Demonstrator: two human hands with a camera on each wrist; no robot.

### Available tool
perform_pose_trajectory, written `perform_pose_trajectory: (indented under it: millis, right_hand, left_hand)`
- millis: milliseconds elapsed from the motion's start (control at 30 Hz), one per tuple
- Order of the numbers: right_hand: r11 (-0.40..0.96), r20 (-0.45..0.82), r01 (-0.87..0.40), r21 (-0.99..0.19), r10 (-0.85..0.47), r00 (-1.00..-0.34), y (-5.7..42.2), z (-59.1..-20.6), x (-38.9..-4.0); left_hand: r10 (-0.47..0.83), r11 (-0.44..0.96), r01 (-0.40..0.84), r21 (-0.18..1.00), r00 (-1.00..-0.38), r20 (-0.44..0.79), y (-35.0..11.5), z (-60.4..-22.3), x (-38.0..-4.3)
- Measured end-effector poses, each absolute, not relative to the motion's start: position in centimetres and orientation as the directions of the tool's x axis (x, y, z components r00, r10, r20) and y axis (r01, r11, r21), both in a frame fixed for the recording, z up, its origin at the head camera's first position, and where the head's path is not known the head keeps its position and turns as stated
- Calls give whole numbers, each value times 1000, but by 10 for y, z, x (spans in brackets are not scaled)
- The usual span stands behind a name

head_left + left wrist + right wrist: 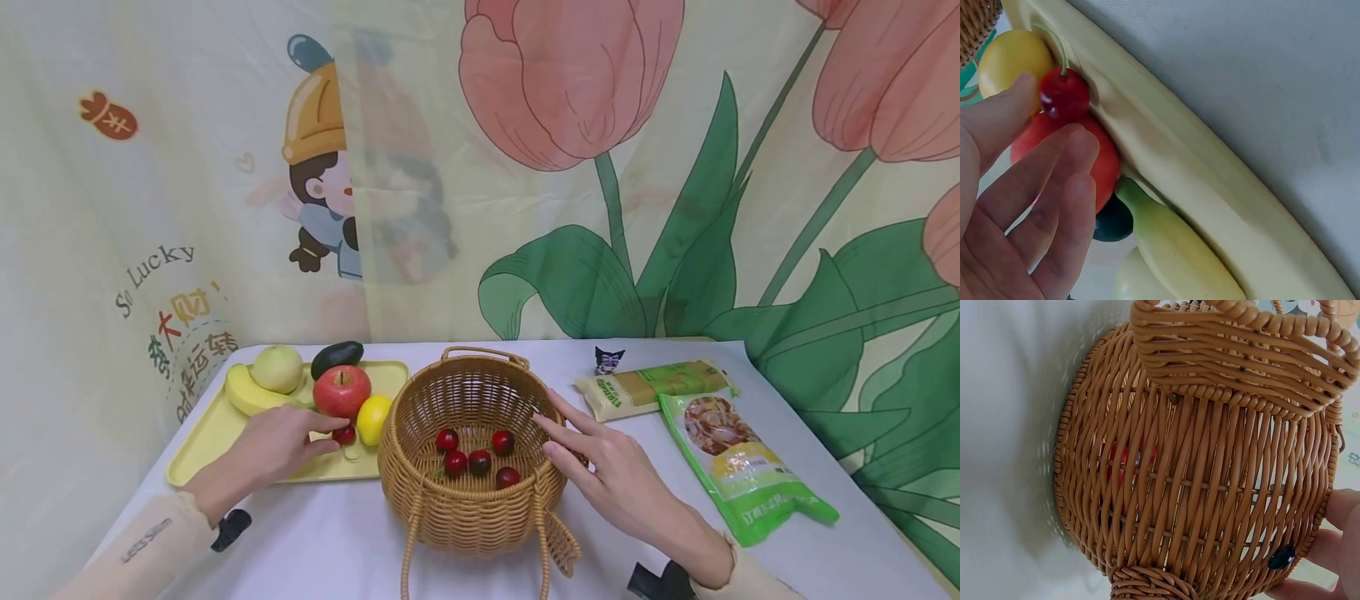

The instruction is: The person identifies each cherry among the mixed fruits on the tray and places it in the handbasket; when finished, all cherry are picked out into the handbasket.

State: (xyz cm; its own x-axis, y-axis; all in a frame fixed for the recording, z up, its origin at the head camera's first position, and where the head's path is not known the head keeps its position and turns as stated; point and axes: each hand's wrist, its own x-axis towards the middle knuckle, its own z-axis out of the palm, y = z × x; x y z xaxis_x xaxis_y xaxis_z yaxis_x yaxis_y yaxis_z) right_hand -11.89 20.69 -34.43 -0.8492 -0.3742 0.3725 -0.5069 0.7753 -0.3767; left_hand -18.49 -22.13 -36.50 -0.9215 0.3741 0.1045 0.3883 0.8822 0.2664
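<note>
My left hand (279,442) reaches over the yellow tray (202,450), thumb and fingers spread beside a red cherry (1064,95) with a green stem. A gap shows between thumb and fingers in the left wrist view, with the cherry just past their tips. Around it lie a lemon (373,420) and a red apple (342,391). My right hand (622,472) rests its fairly straight fingers at the right rim of a brown wicker basket (468,525). Several dark red cherries (478,462) lie on the basket's bottom.
Also on the tray are a banana (251,393), a pale green round fruit (277,369) and a dark green avocado-like fruit (337,358). At right lie a long tan packet (656,387) and a green food bag (738,467), with a small dark figure (608,360) behind.
</note>
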Motion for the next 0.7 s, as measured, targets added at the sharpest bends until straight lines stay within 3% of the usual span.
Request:
perform_pose_trajectory:
  millis: [300, 700]
  right_hand:
    - [784, 378, -507, -359, -374, -847, 207, -345, -119]
    - [774, 382, -511, -375, -373, -845, 207, -346, -119]
  left_hand:
    - [407, 878, 425, 220, -905, 124, -219, -374, -191]
    - [358, 898, 378, 224, -925, 127, -212, -379, -190]
